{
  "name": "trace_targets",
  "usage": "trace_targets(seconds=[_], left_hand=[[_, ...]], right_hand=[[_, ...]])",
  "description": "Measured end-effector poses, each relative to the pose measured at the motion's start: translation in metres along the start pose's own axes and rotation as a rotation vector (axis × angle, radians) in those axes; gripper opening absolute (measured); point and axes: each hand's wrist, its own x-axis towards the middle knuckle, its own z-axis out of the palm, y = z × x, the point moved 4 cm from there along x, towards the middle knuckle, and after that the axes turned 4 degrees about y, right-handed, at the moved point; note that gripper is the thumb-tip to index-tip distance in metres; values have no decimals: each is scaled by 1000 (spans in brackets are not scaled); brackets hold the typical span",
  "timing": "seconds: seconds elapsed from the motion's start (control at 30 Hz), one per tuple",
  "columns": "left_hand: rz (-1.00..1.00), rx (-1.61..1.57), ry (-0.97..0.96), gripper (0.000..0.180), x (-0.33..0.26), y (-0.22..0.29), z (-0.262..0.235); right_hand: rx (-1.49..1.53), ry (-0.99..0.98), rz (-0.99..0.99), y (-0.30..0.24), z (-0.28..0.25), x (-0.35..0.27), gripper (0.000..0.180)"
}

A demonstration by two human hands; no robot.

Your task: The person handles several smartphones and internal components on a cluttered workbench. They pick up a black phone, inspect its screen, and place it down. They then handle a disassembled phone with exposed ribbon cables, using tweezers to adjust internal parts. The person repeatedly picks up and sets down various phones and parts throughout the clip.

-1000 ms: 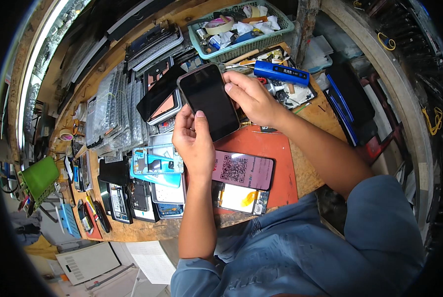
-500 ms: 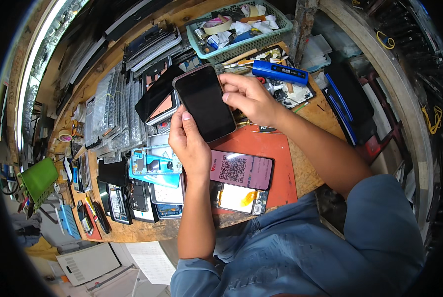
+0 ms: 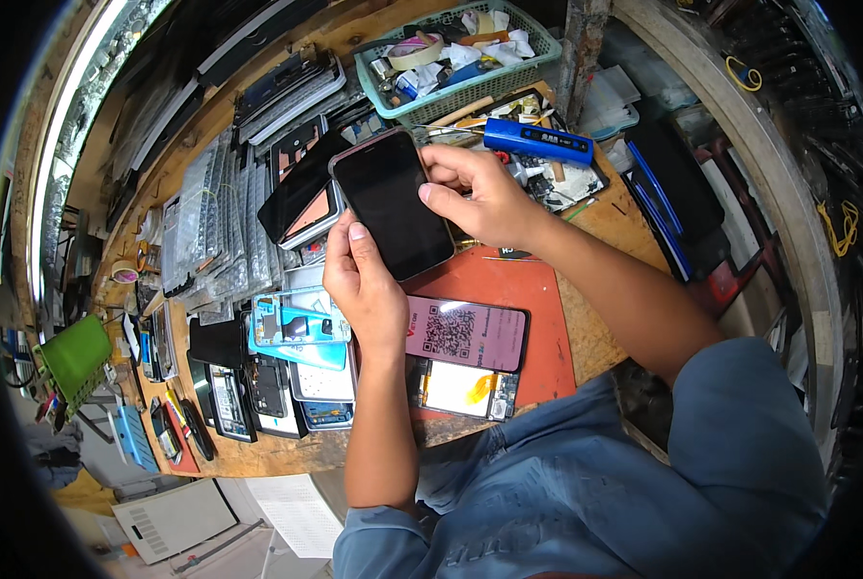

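Observation:
Both my hands hold a dark-screened smartphone [image 3: 393, 207] above the workbench, its screen facing up toward me. My left hand [image 3: 364, 288] is closed round its lower left edge, the thumb resting at the screen's rim. On the upper right edge, my right hand [image 3: 484, 198] grips with bent fingers and thumb. Below the phone lies a red mat [image 3: 552, 362]. On it rests another phone [image 3: 465, 333] with a lit pink screen showing a square code. Nearer me is an opened phone [image 3: 455, 388] with a white battery and a yellow ribbon cable.
Left of the mat lie blue phone frames [image 3: 301, 328] and several opened phones [image 3: 267, 381]. Stacks of clear plastic trays [image 3: 209, 222] stand farther left. At the back are a green basket [image 3: 460, 92] of odds and ends and a blue handheld tool [image 3: 539, 142] with a small display.
The whole view has shifted slightly. Both hands keep their hold on the phone, and its position relative to them looks nearly the same.

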Motion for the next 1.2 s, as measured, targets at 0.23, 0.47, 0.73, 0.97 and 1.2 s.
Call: trace_targets(seconds=[0.23, 0.47, 0.73, 0.97, 1.2], left_hand=[[7, 23, 21, 34, 0, -5, -3], [14, 66, 14, 35, 1, -3, -4], [15, 103, 54, 36, 0, -5, -7], [-8, 73, 11, 35, 0, -2, -5], [16, 112, 59, 36, 1, -8, -9]], right_hand=[[4, -11, -21, 5, 0, 0, 32], [9, 58, -122, 5, 3, 0, 27], [54, 88, -76, 9, 3, 2, 22], [66, 78, -36, 8, 0, 2, 25], [163, 78, -25, 11, 3, 2, 26]])
